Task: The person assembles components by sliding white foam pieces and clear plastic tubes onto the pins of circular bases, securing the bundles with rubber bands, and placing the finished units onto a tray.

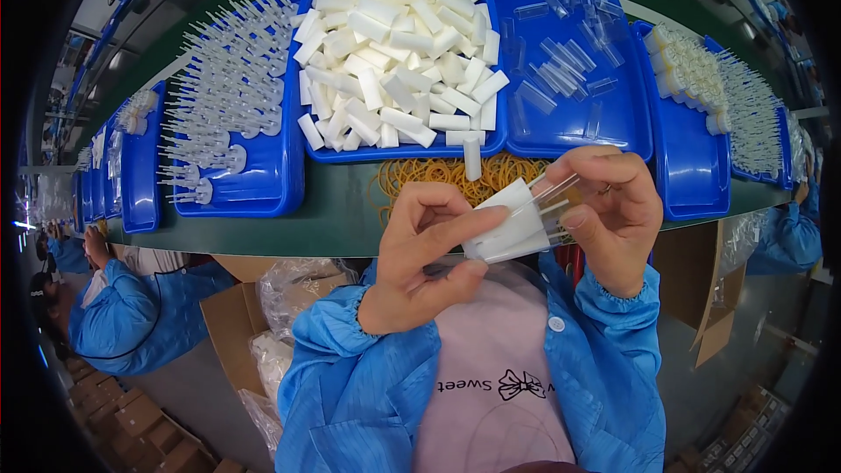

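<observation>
In front of my chest, my left hand (438, 254) grips a small bundle of flat white foam pieces (511, 221), thumb below and fingers on top. Thin whitish stems and clear plastic tubes (550, 188) stick out of the bundle toward the right. My right hand (618, 210) has thumb and forefinger closed around the end of a clear tube; its other fingers are curled. How the tubes and stems sit inside the foam is partly hidden by my fingers. Just beyond my hands lies a pile of tan rubber bands (420, 173), with one white foam block (472, 159) by it.
A blue tray heaped with white foam blocks (394, 44) stands ahead, beside a blue tray (626, 79) of clear tubes. Trays of white stemmed parts (232, 79) flank both sides. Cardboard boxes (236, 324) stand below the table edge. Co-workers in blue (131, 311) sit left and right.
</observation>
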Available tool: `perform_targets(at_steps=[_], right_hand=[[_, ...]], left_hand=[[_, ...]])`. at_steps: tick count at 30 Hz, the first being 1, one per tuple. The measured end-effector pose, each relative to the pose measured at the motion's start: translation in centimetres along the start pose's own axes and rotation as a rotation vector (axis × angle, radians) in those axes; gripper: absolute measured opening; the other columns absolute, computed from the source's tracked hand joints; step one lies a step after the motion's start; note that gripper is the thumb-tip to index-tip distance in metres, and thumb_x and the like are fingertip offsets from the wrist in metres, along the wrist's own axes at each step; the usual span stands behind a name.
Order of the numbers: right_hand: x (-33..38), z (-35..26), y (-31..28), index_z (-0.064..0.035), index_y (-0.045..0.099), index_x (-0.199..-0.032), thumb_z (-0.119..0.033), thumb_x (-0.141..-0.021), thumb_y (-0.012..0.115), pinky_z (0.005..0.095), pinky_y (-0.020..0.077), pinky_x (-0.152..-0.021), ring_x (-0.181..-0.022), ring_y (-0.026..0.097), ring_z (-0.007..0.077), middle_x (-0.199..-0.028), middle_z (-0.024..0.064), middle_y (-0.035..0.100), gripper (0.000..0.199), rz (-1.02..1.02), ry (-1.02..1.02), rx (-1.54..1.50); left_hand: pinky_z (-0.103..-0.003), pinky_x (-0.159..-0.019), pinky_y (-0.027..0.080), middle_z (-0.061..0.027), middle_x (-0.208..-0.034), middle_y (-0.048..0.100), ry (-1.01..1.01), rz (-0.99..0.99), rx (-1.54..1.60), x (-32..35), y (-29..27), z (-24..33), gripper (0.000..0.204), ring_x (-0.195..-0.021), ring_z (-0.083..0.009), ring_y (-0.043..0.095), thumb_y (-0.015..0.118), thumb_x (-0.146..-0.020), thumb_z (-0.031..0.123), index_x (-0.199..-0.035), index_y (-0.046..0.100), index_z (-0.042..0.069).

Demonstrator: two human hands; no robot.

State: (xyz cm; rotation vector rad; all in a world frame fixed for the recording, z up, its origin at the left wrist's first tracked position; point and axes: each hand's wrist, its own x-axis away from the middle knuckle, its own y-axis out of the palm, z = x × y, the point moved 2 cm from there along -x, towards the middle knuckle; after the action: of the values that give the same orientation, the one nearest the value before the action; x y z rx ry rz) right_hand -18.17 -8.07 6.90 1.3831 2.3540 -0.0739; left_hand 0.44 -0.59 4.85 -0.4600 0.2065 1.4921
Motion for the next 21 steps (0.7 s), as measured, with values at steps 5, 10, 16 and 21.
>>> perform_targets(at_steps=[5, 10, 16, 21], right_hand=[[0.1, 0.3, -1.4, 0.0039, 0.058, -0.108, 0.000, -0.081, 0.065, 0.0330, 0.0475, -0.087, -0.102, 0.058, 0.0218, -0.109, 0.0183, 0.057, 0.028, -0.001, -0.035, 0.106], [0.3, 0.8, -1.7, 0.0044, 0.058, -0.103, -0.001, -0.084, 0.062, 0.0300, 0.0474, -0.086, -0.095, 0.059, 0.0181, -0.101, 0.0143, 0.058, 0.020, 0.051, 0.154, -0.018], [0.4, 1.4, -1.8, 0.0048, 0.057, -0.098, 0.003, -0.084, 0.061, 0.0267, 0.0493, -0.081, -0.089, 0.061, 0.0164, -0.097, 0.0131, 0.058, 0.014, 0.100, 0.089, -0.024], [0.6, 1.1, -1.1, 0.0049, 0.057, -0.096, 0.003, -0.083, 0.062, 0.0264, 0.0498, -0.078, -0.088, 0.061, 0.0161, -0.094, 0.0124, 0.058, 0.014, 0.080, 0.072, 0.057]], left_hand=[[-0.029, -0.081, 0.045, -0.0110, -0.108, 0.044, -0.024, 0.143, 0.050, 0.4, 0.1, -0.7, 0.044, -0.092, -0.0195, 0.052, 0.068, -0.071, 0.004, -0.114, 0.062, 0.001], [-0.029, -0.081, 0.046, -0.0117, -0.106, 0.048, -0.073, 0.246, -0.047, 0.3, -0.1, -1.0, 0.043, -0.093, -0.0199, 0.053, 0.069, -0.068, 0.003, -0.110, 0.064, 0.001], [-0.028, -0.074, 0.050, -0.0119, -0.104, 0.051, 0.043, 0.143, -0.191, -0.2, 0.0, -1.0, 0.040, -0.086, -0.0186, 0.056, 0.072, -0.066, 0.004, -0.105, 0.066, 0.003], [-0.028, -0.068, 0.052, -0.0114, -0.104, 0.051, 0.035, 0.132, -0.262, -1.0, 0.3, -0.3, 0.041, -0.083, -0.0187, 0.059, 0.076, -0.062, 0.006, -0.103, 0.067, 0.006]])
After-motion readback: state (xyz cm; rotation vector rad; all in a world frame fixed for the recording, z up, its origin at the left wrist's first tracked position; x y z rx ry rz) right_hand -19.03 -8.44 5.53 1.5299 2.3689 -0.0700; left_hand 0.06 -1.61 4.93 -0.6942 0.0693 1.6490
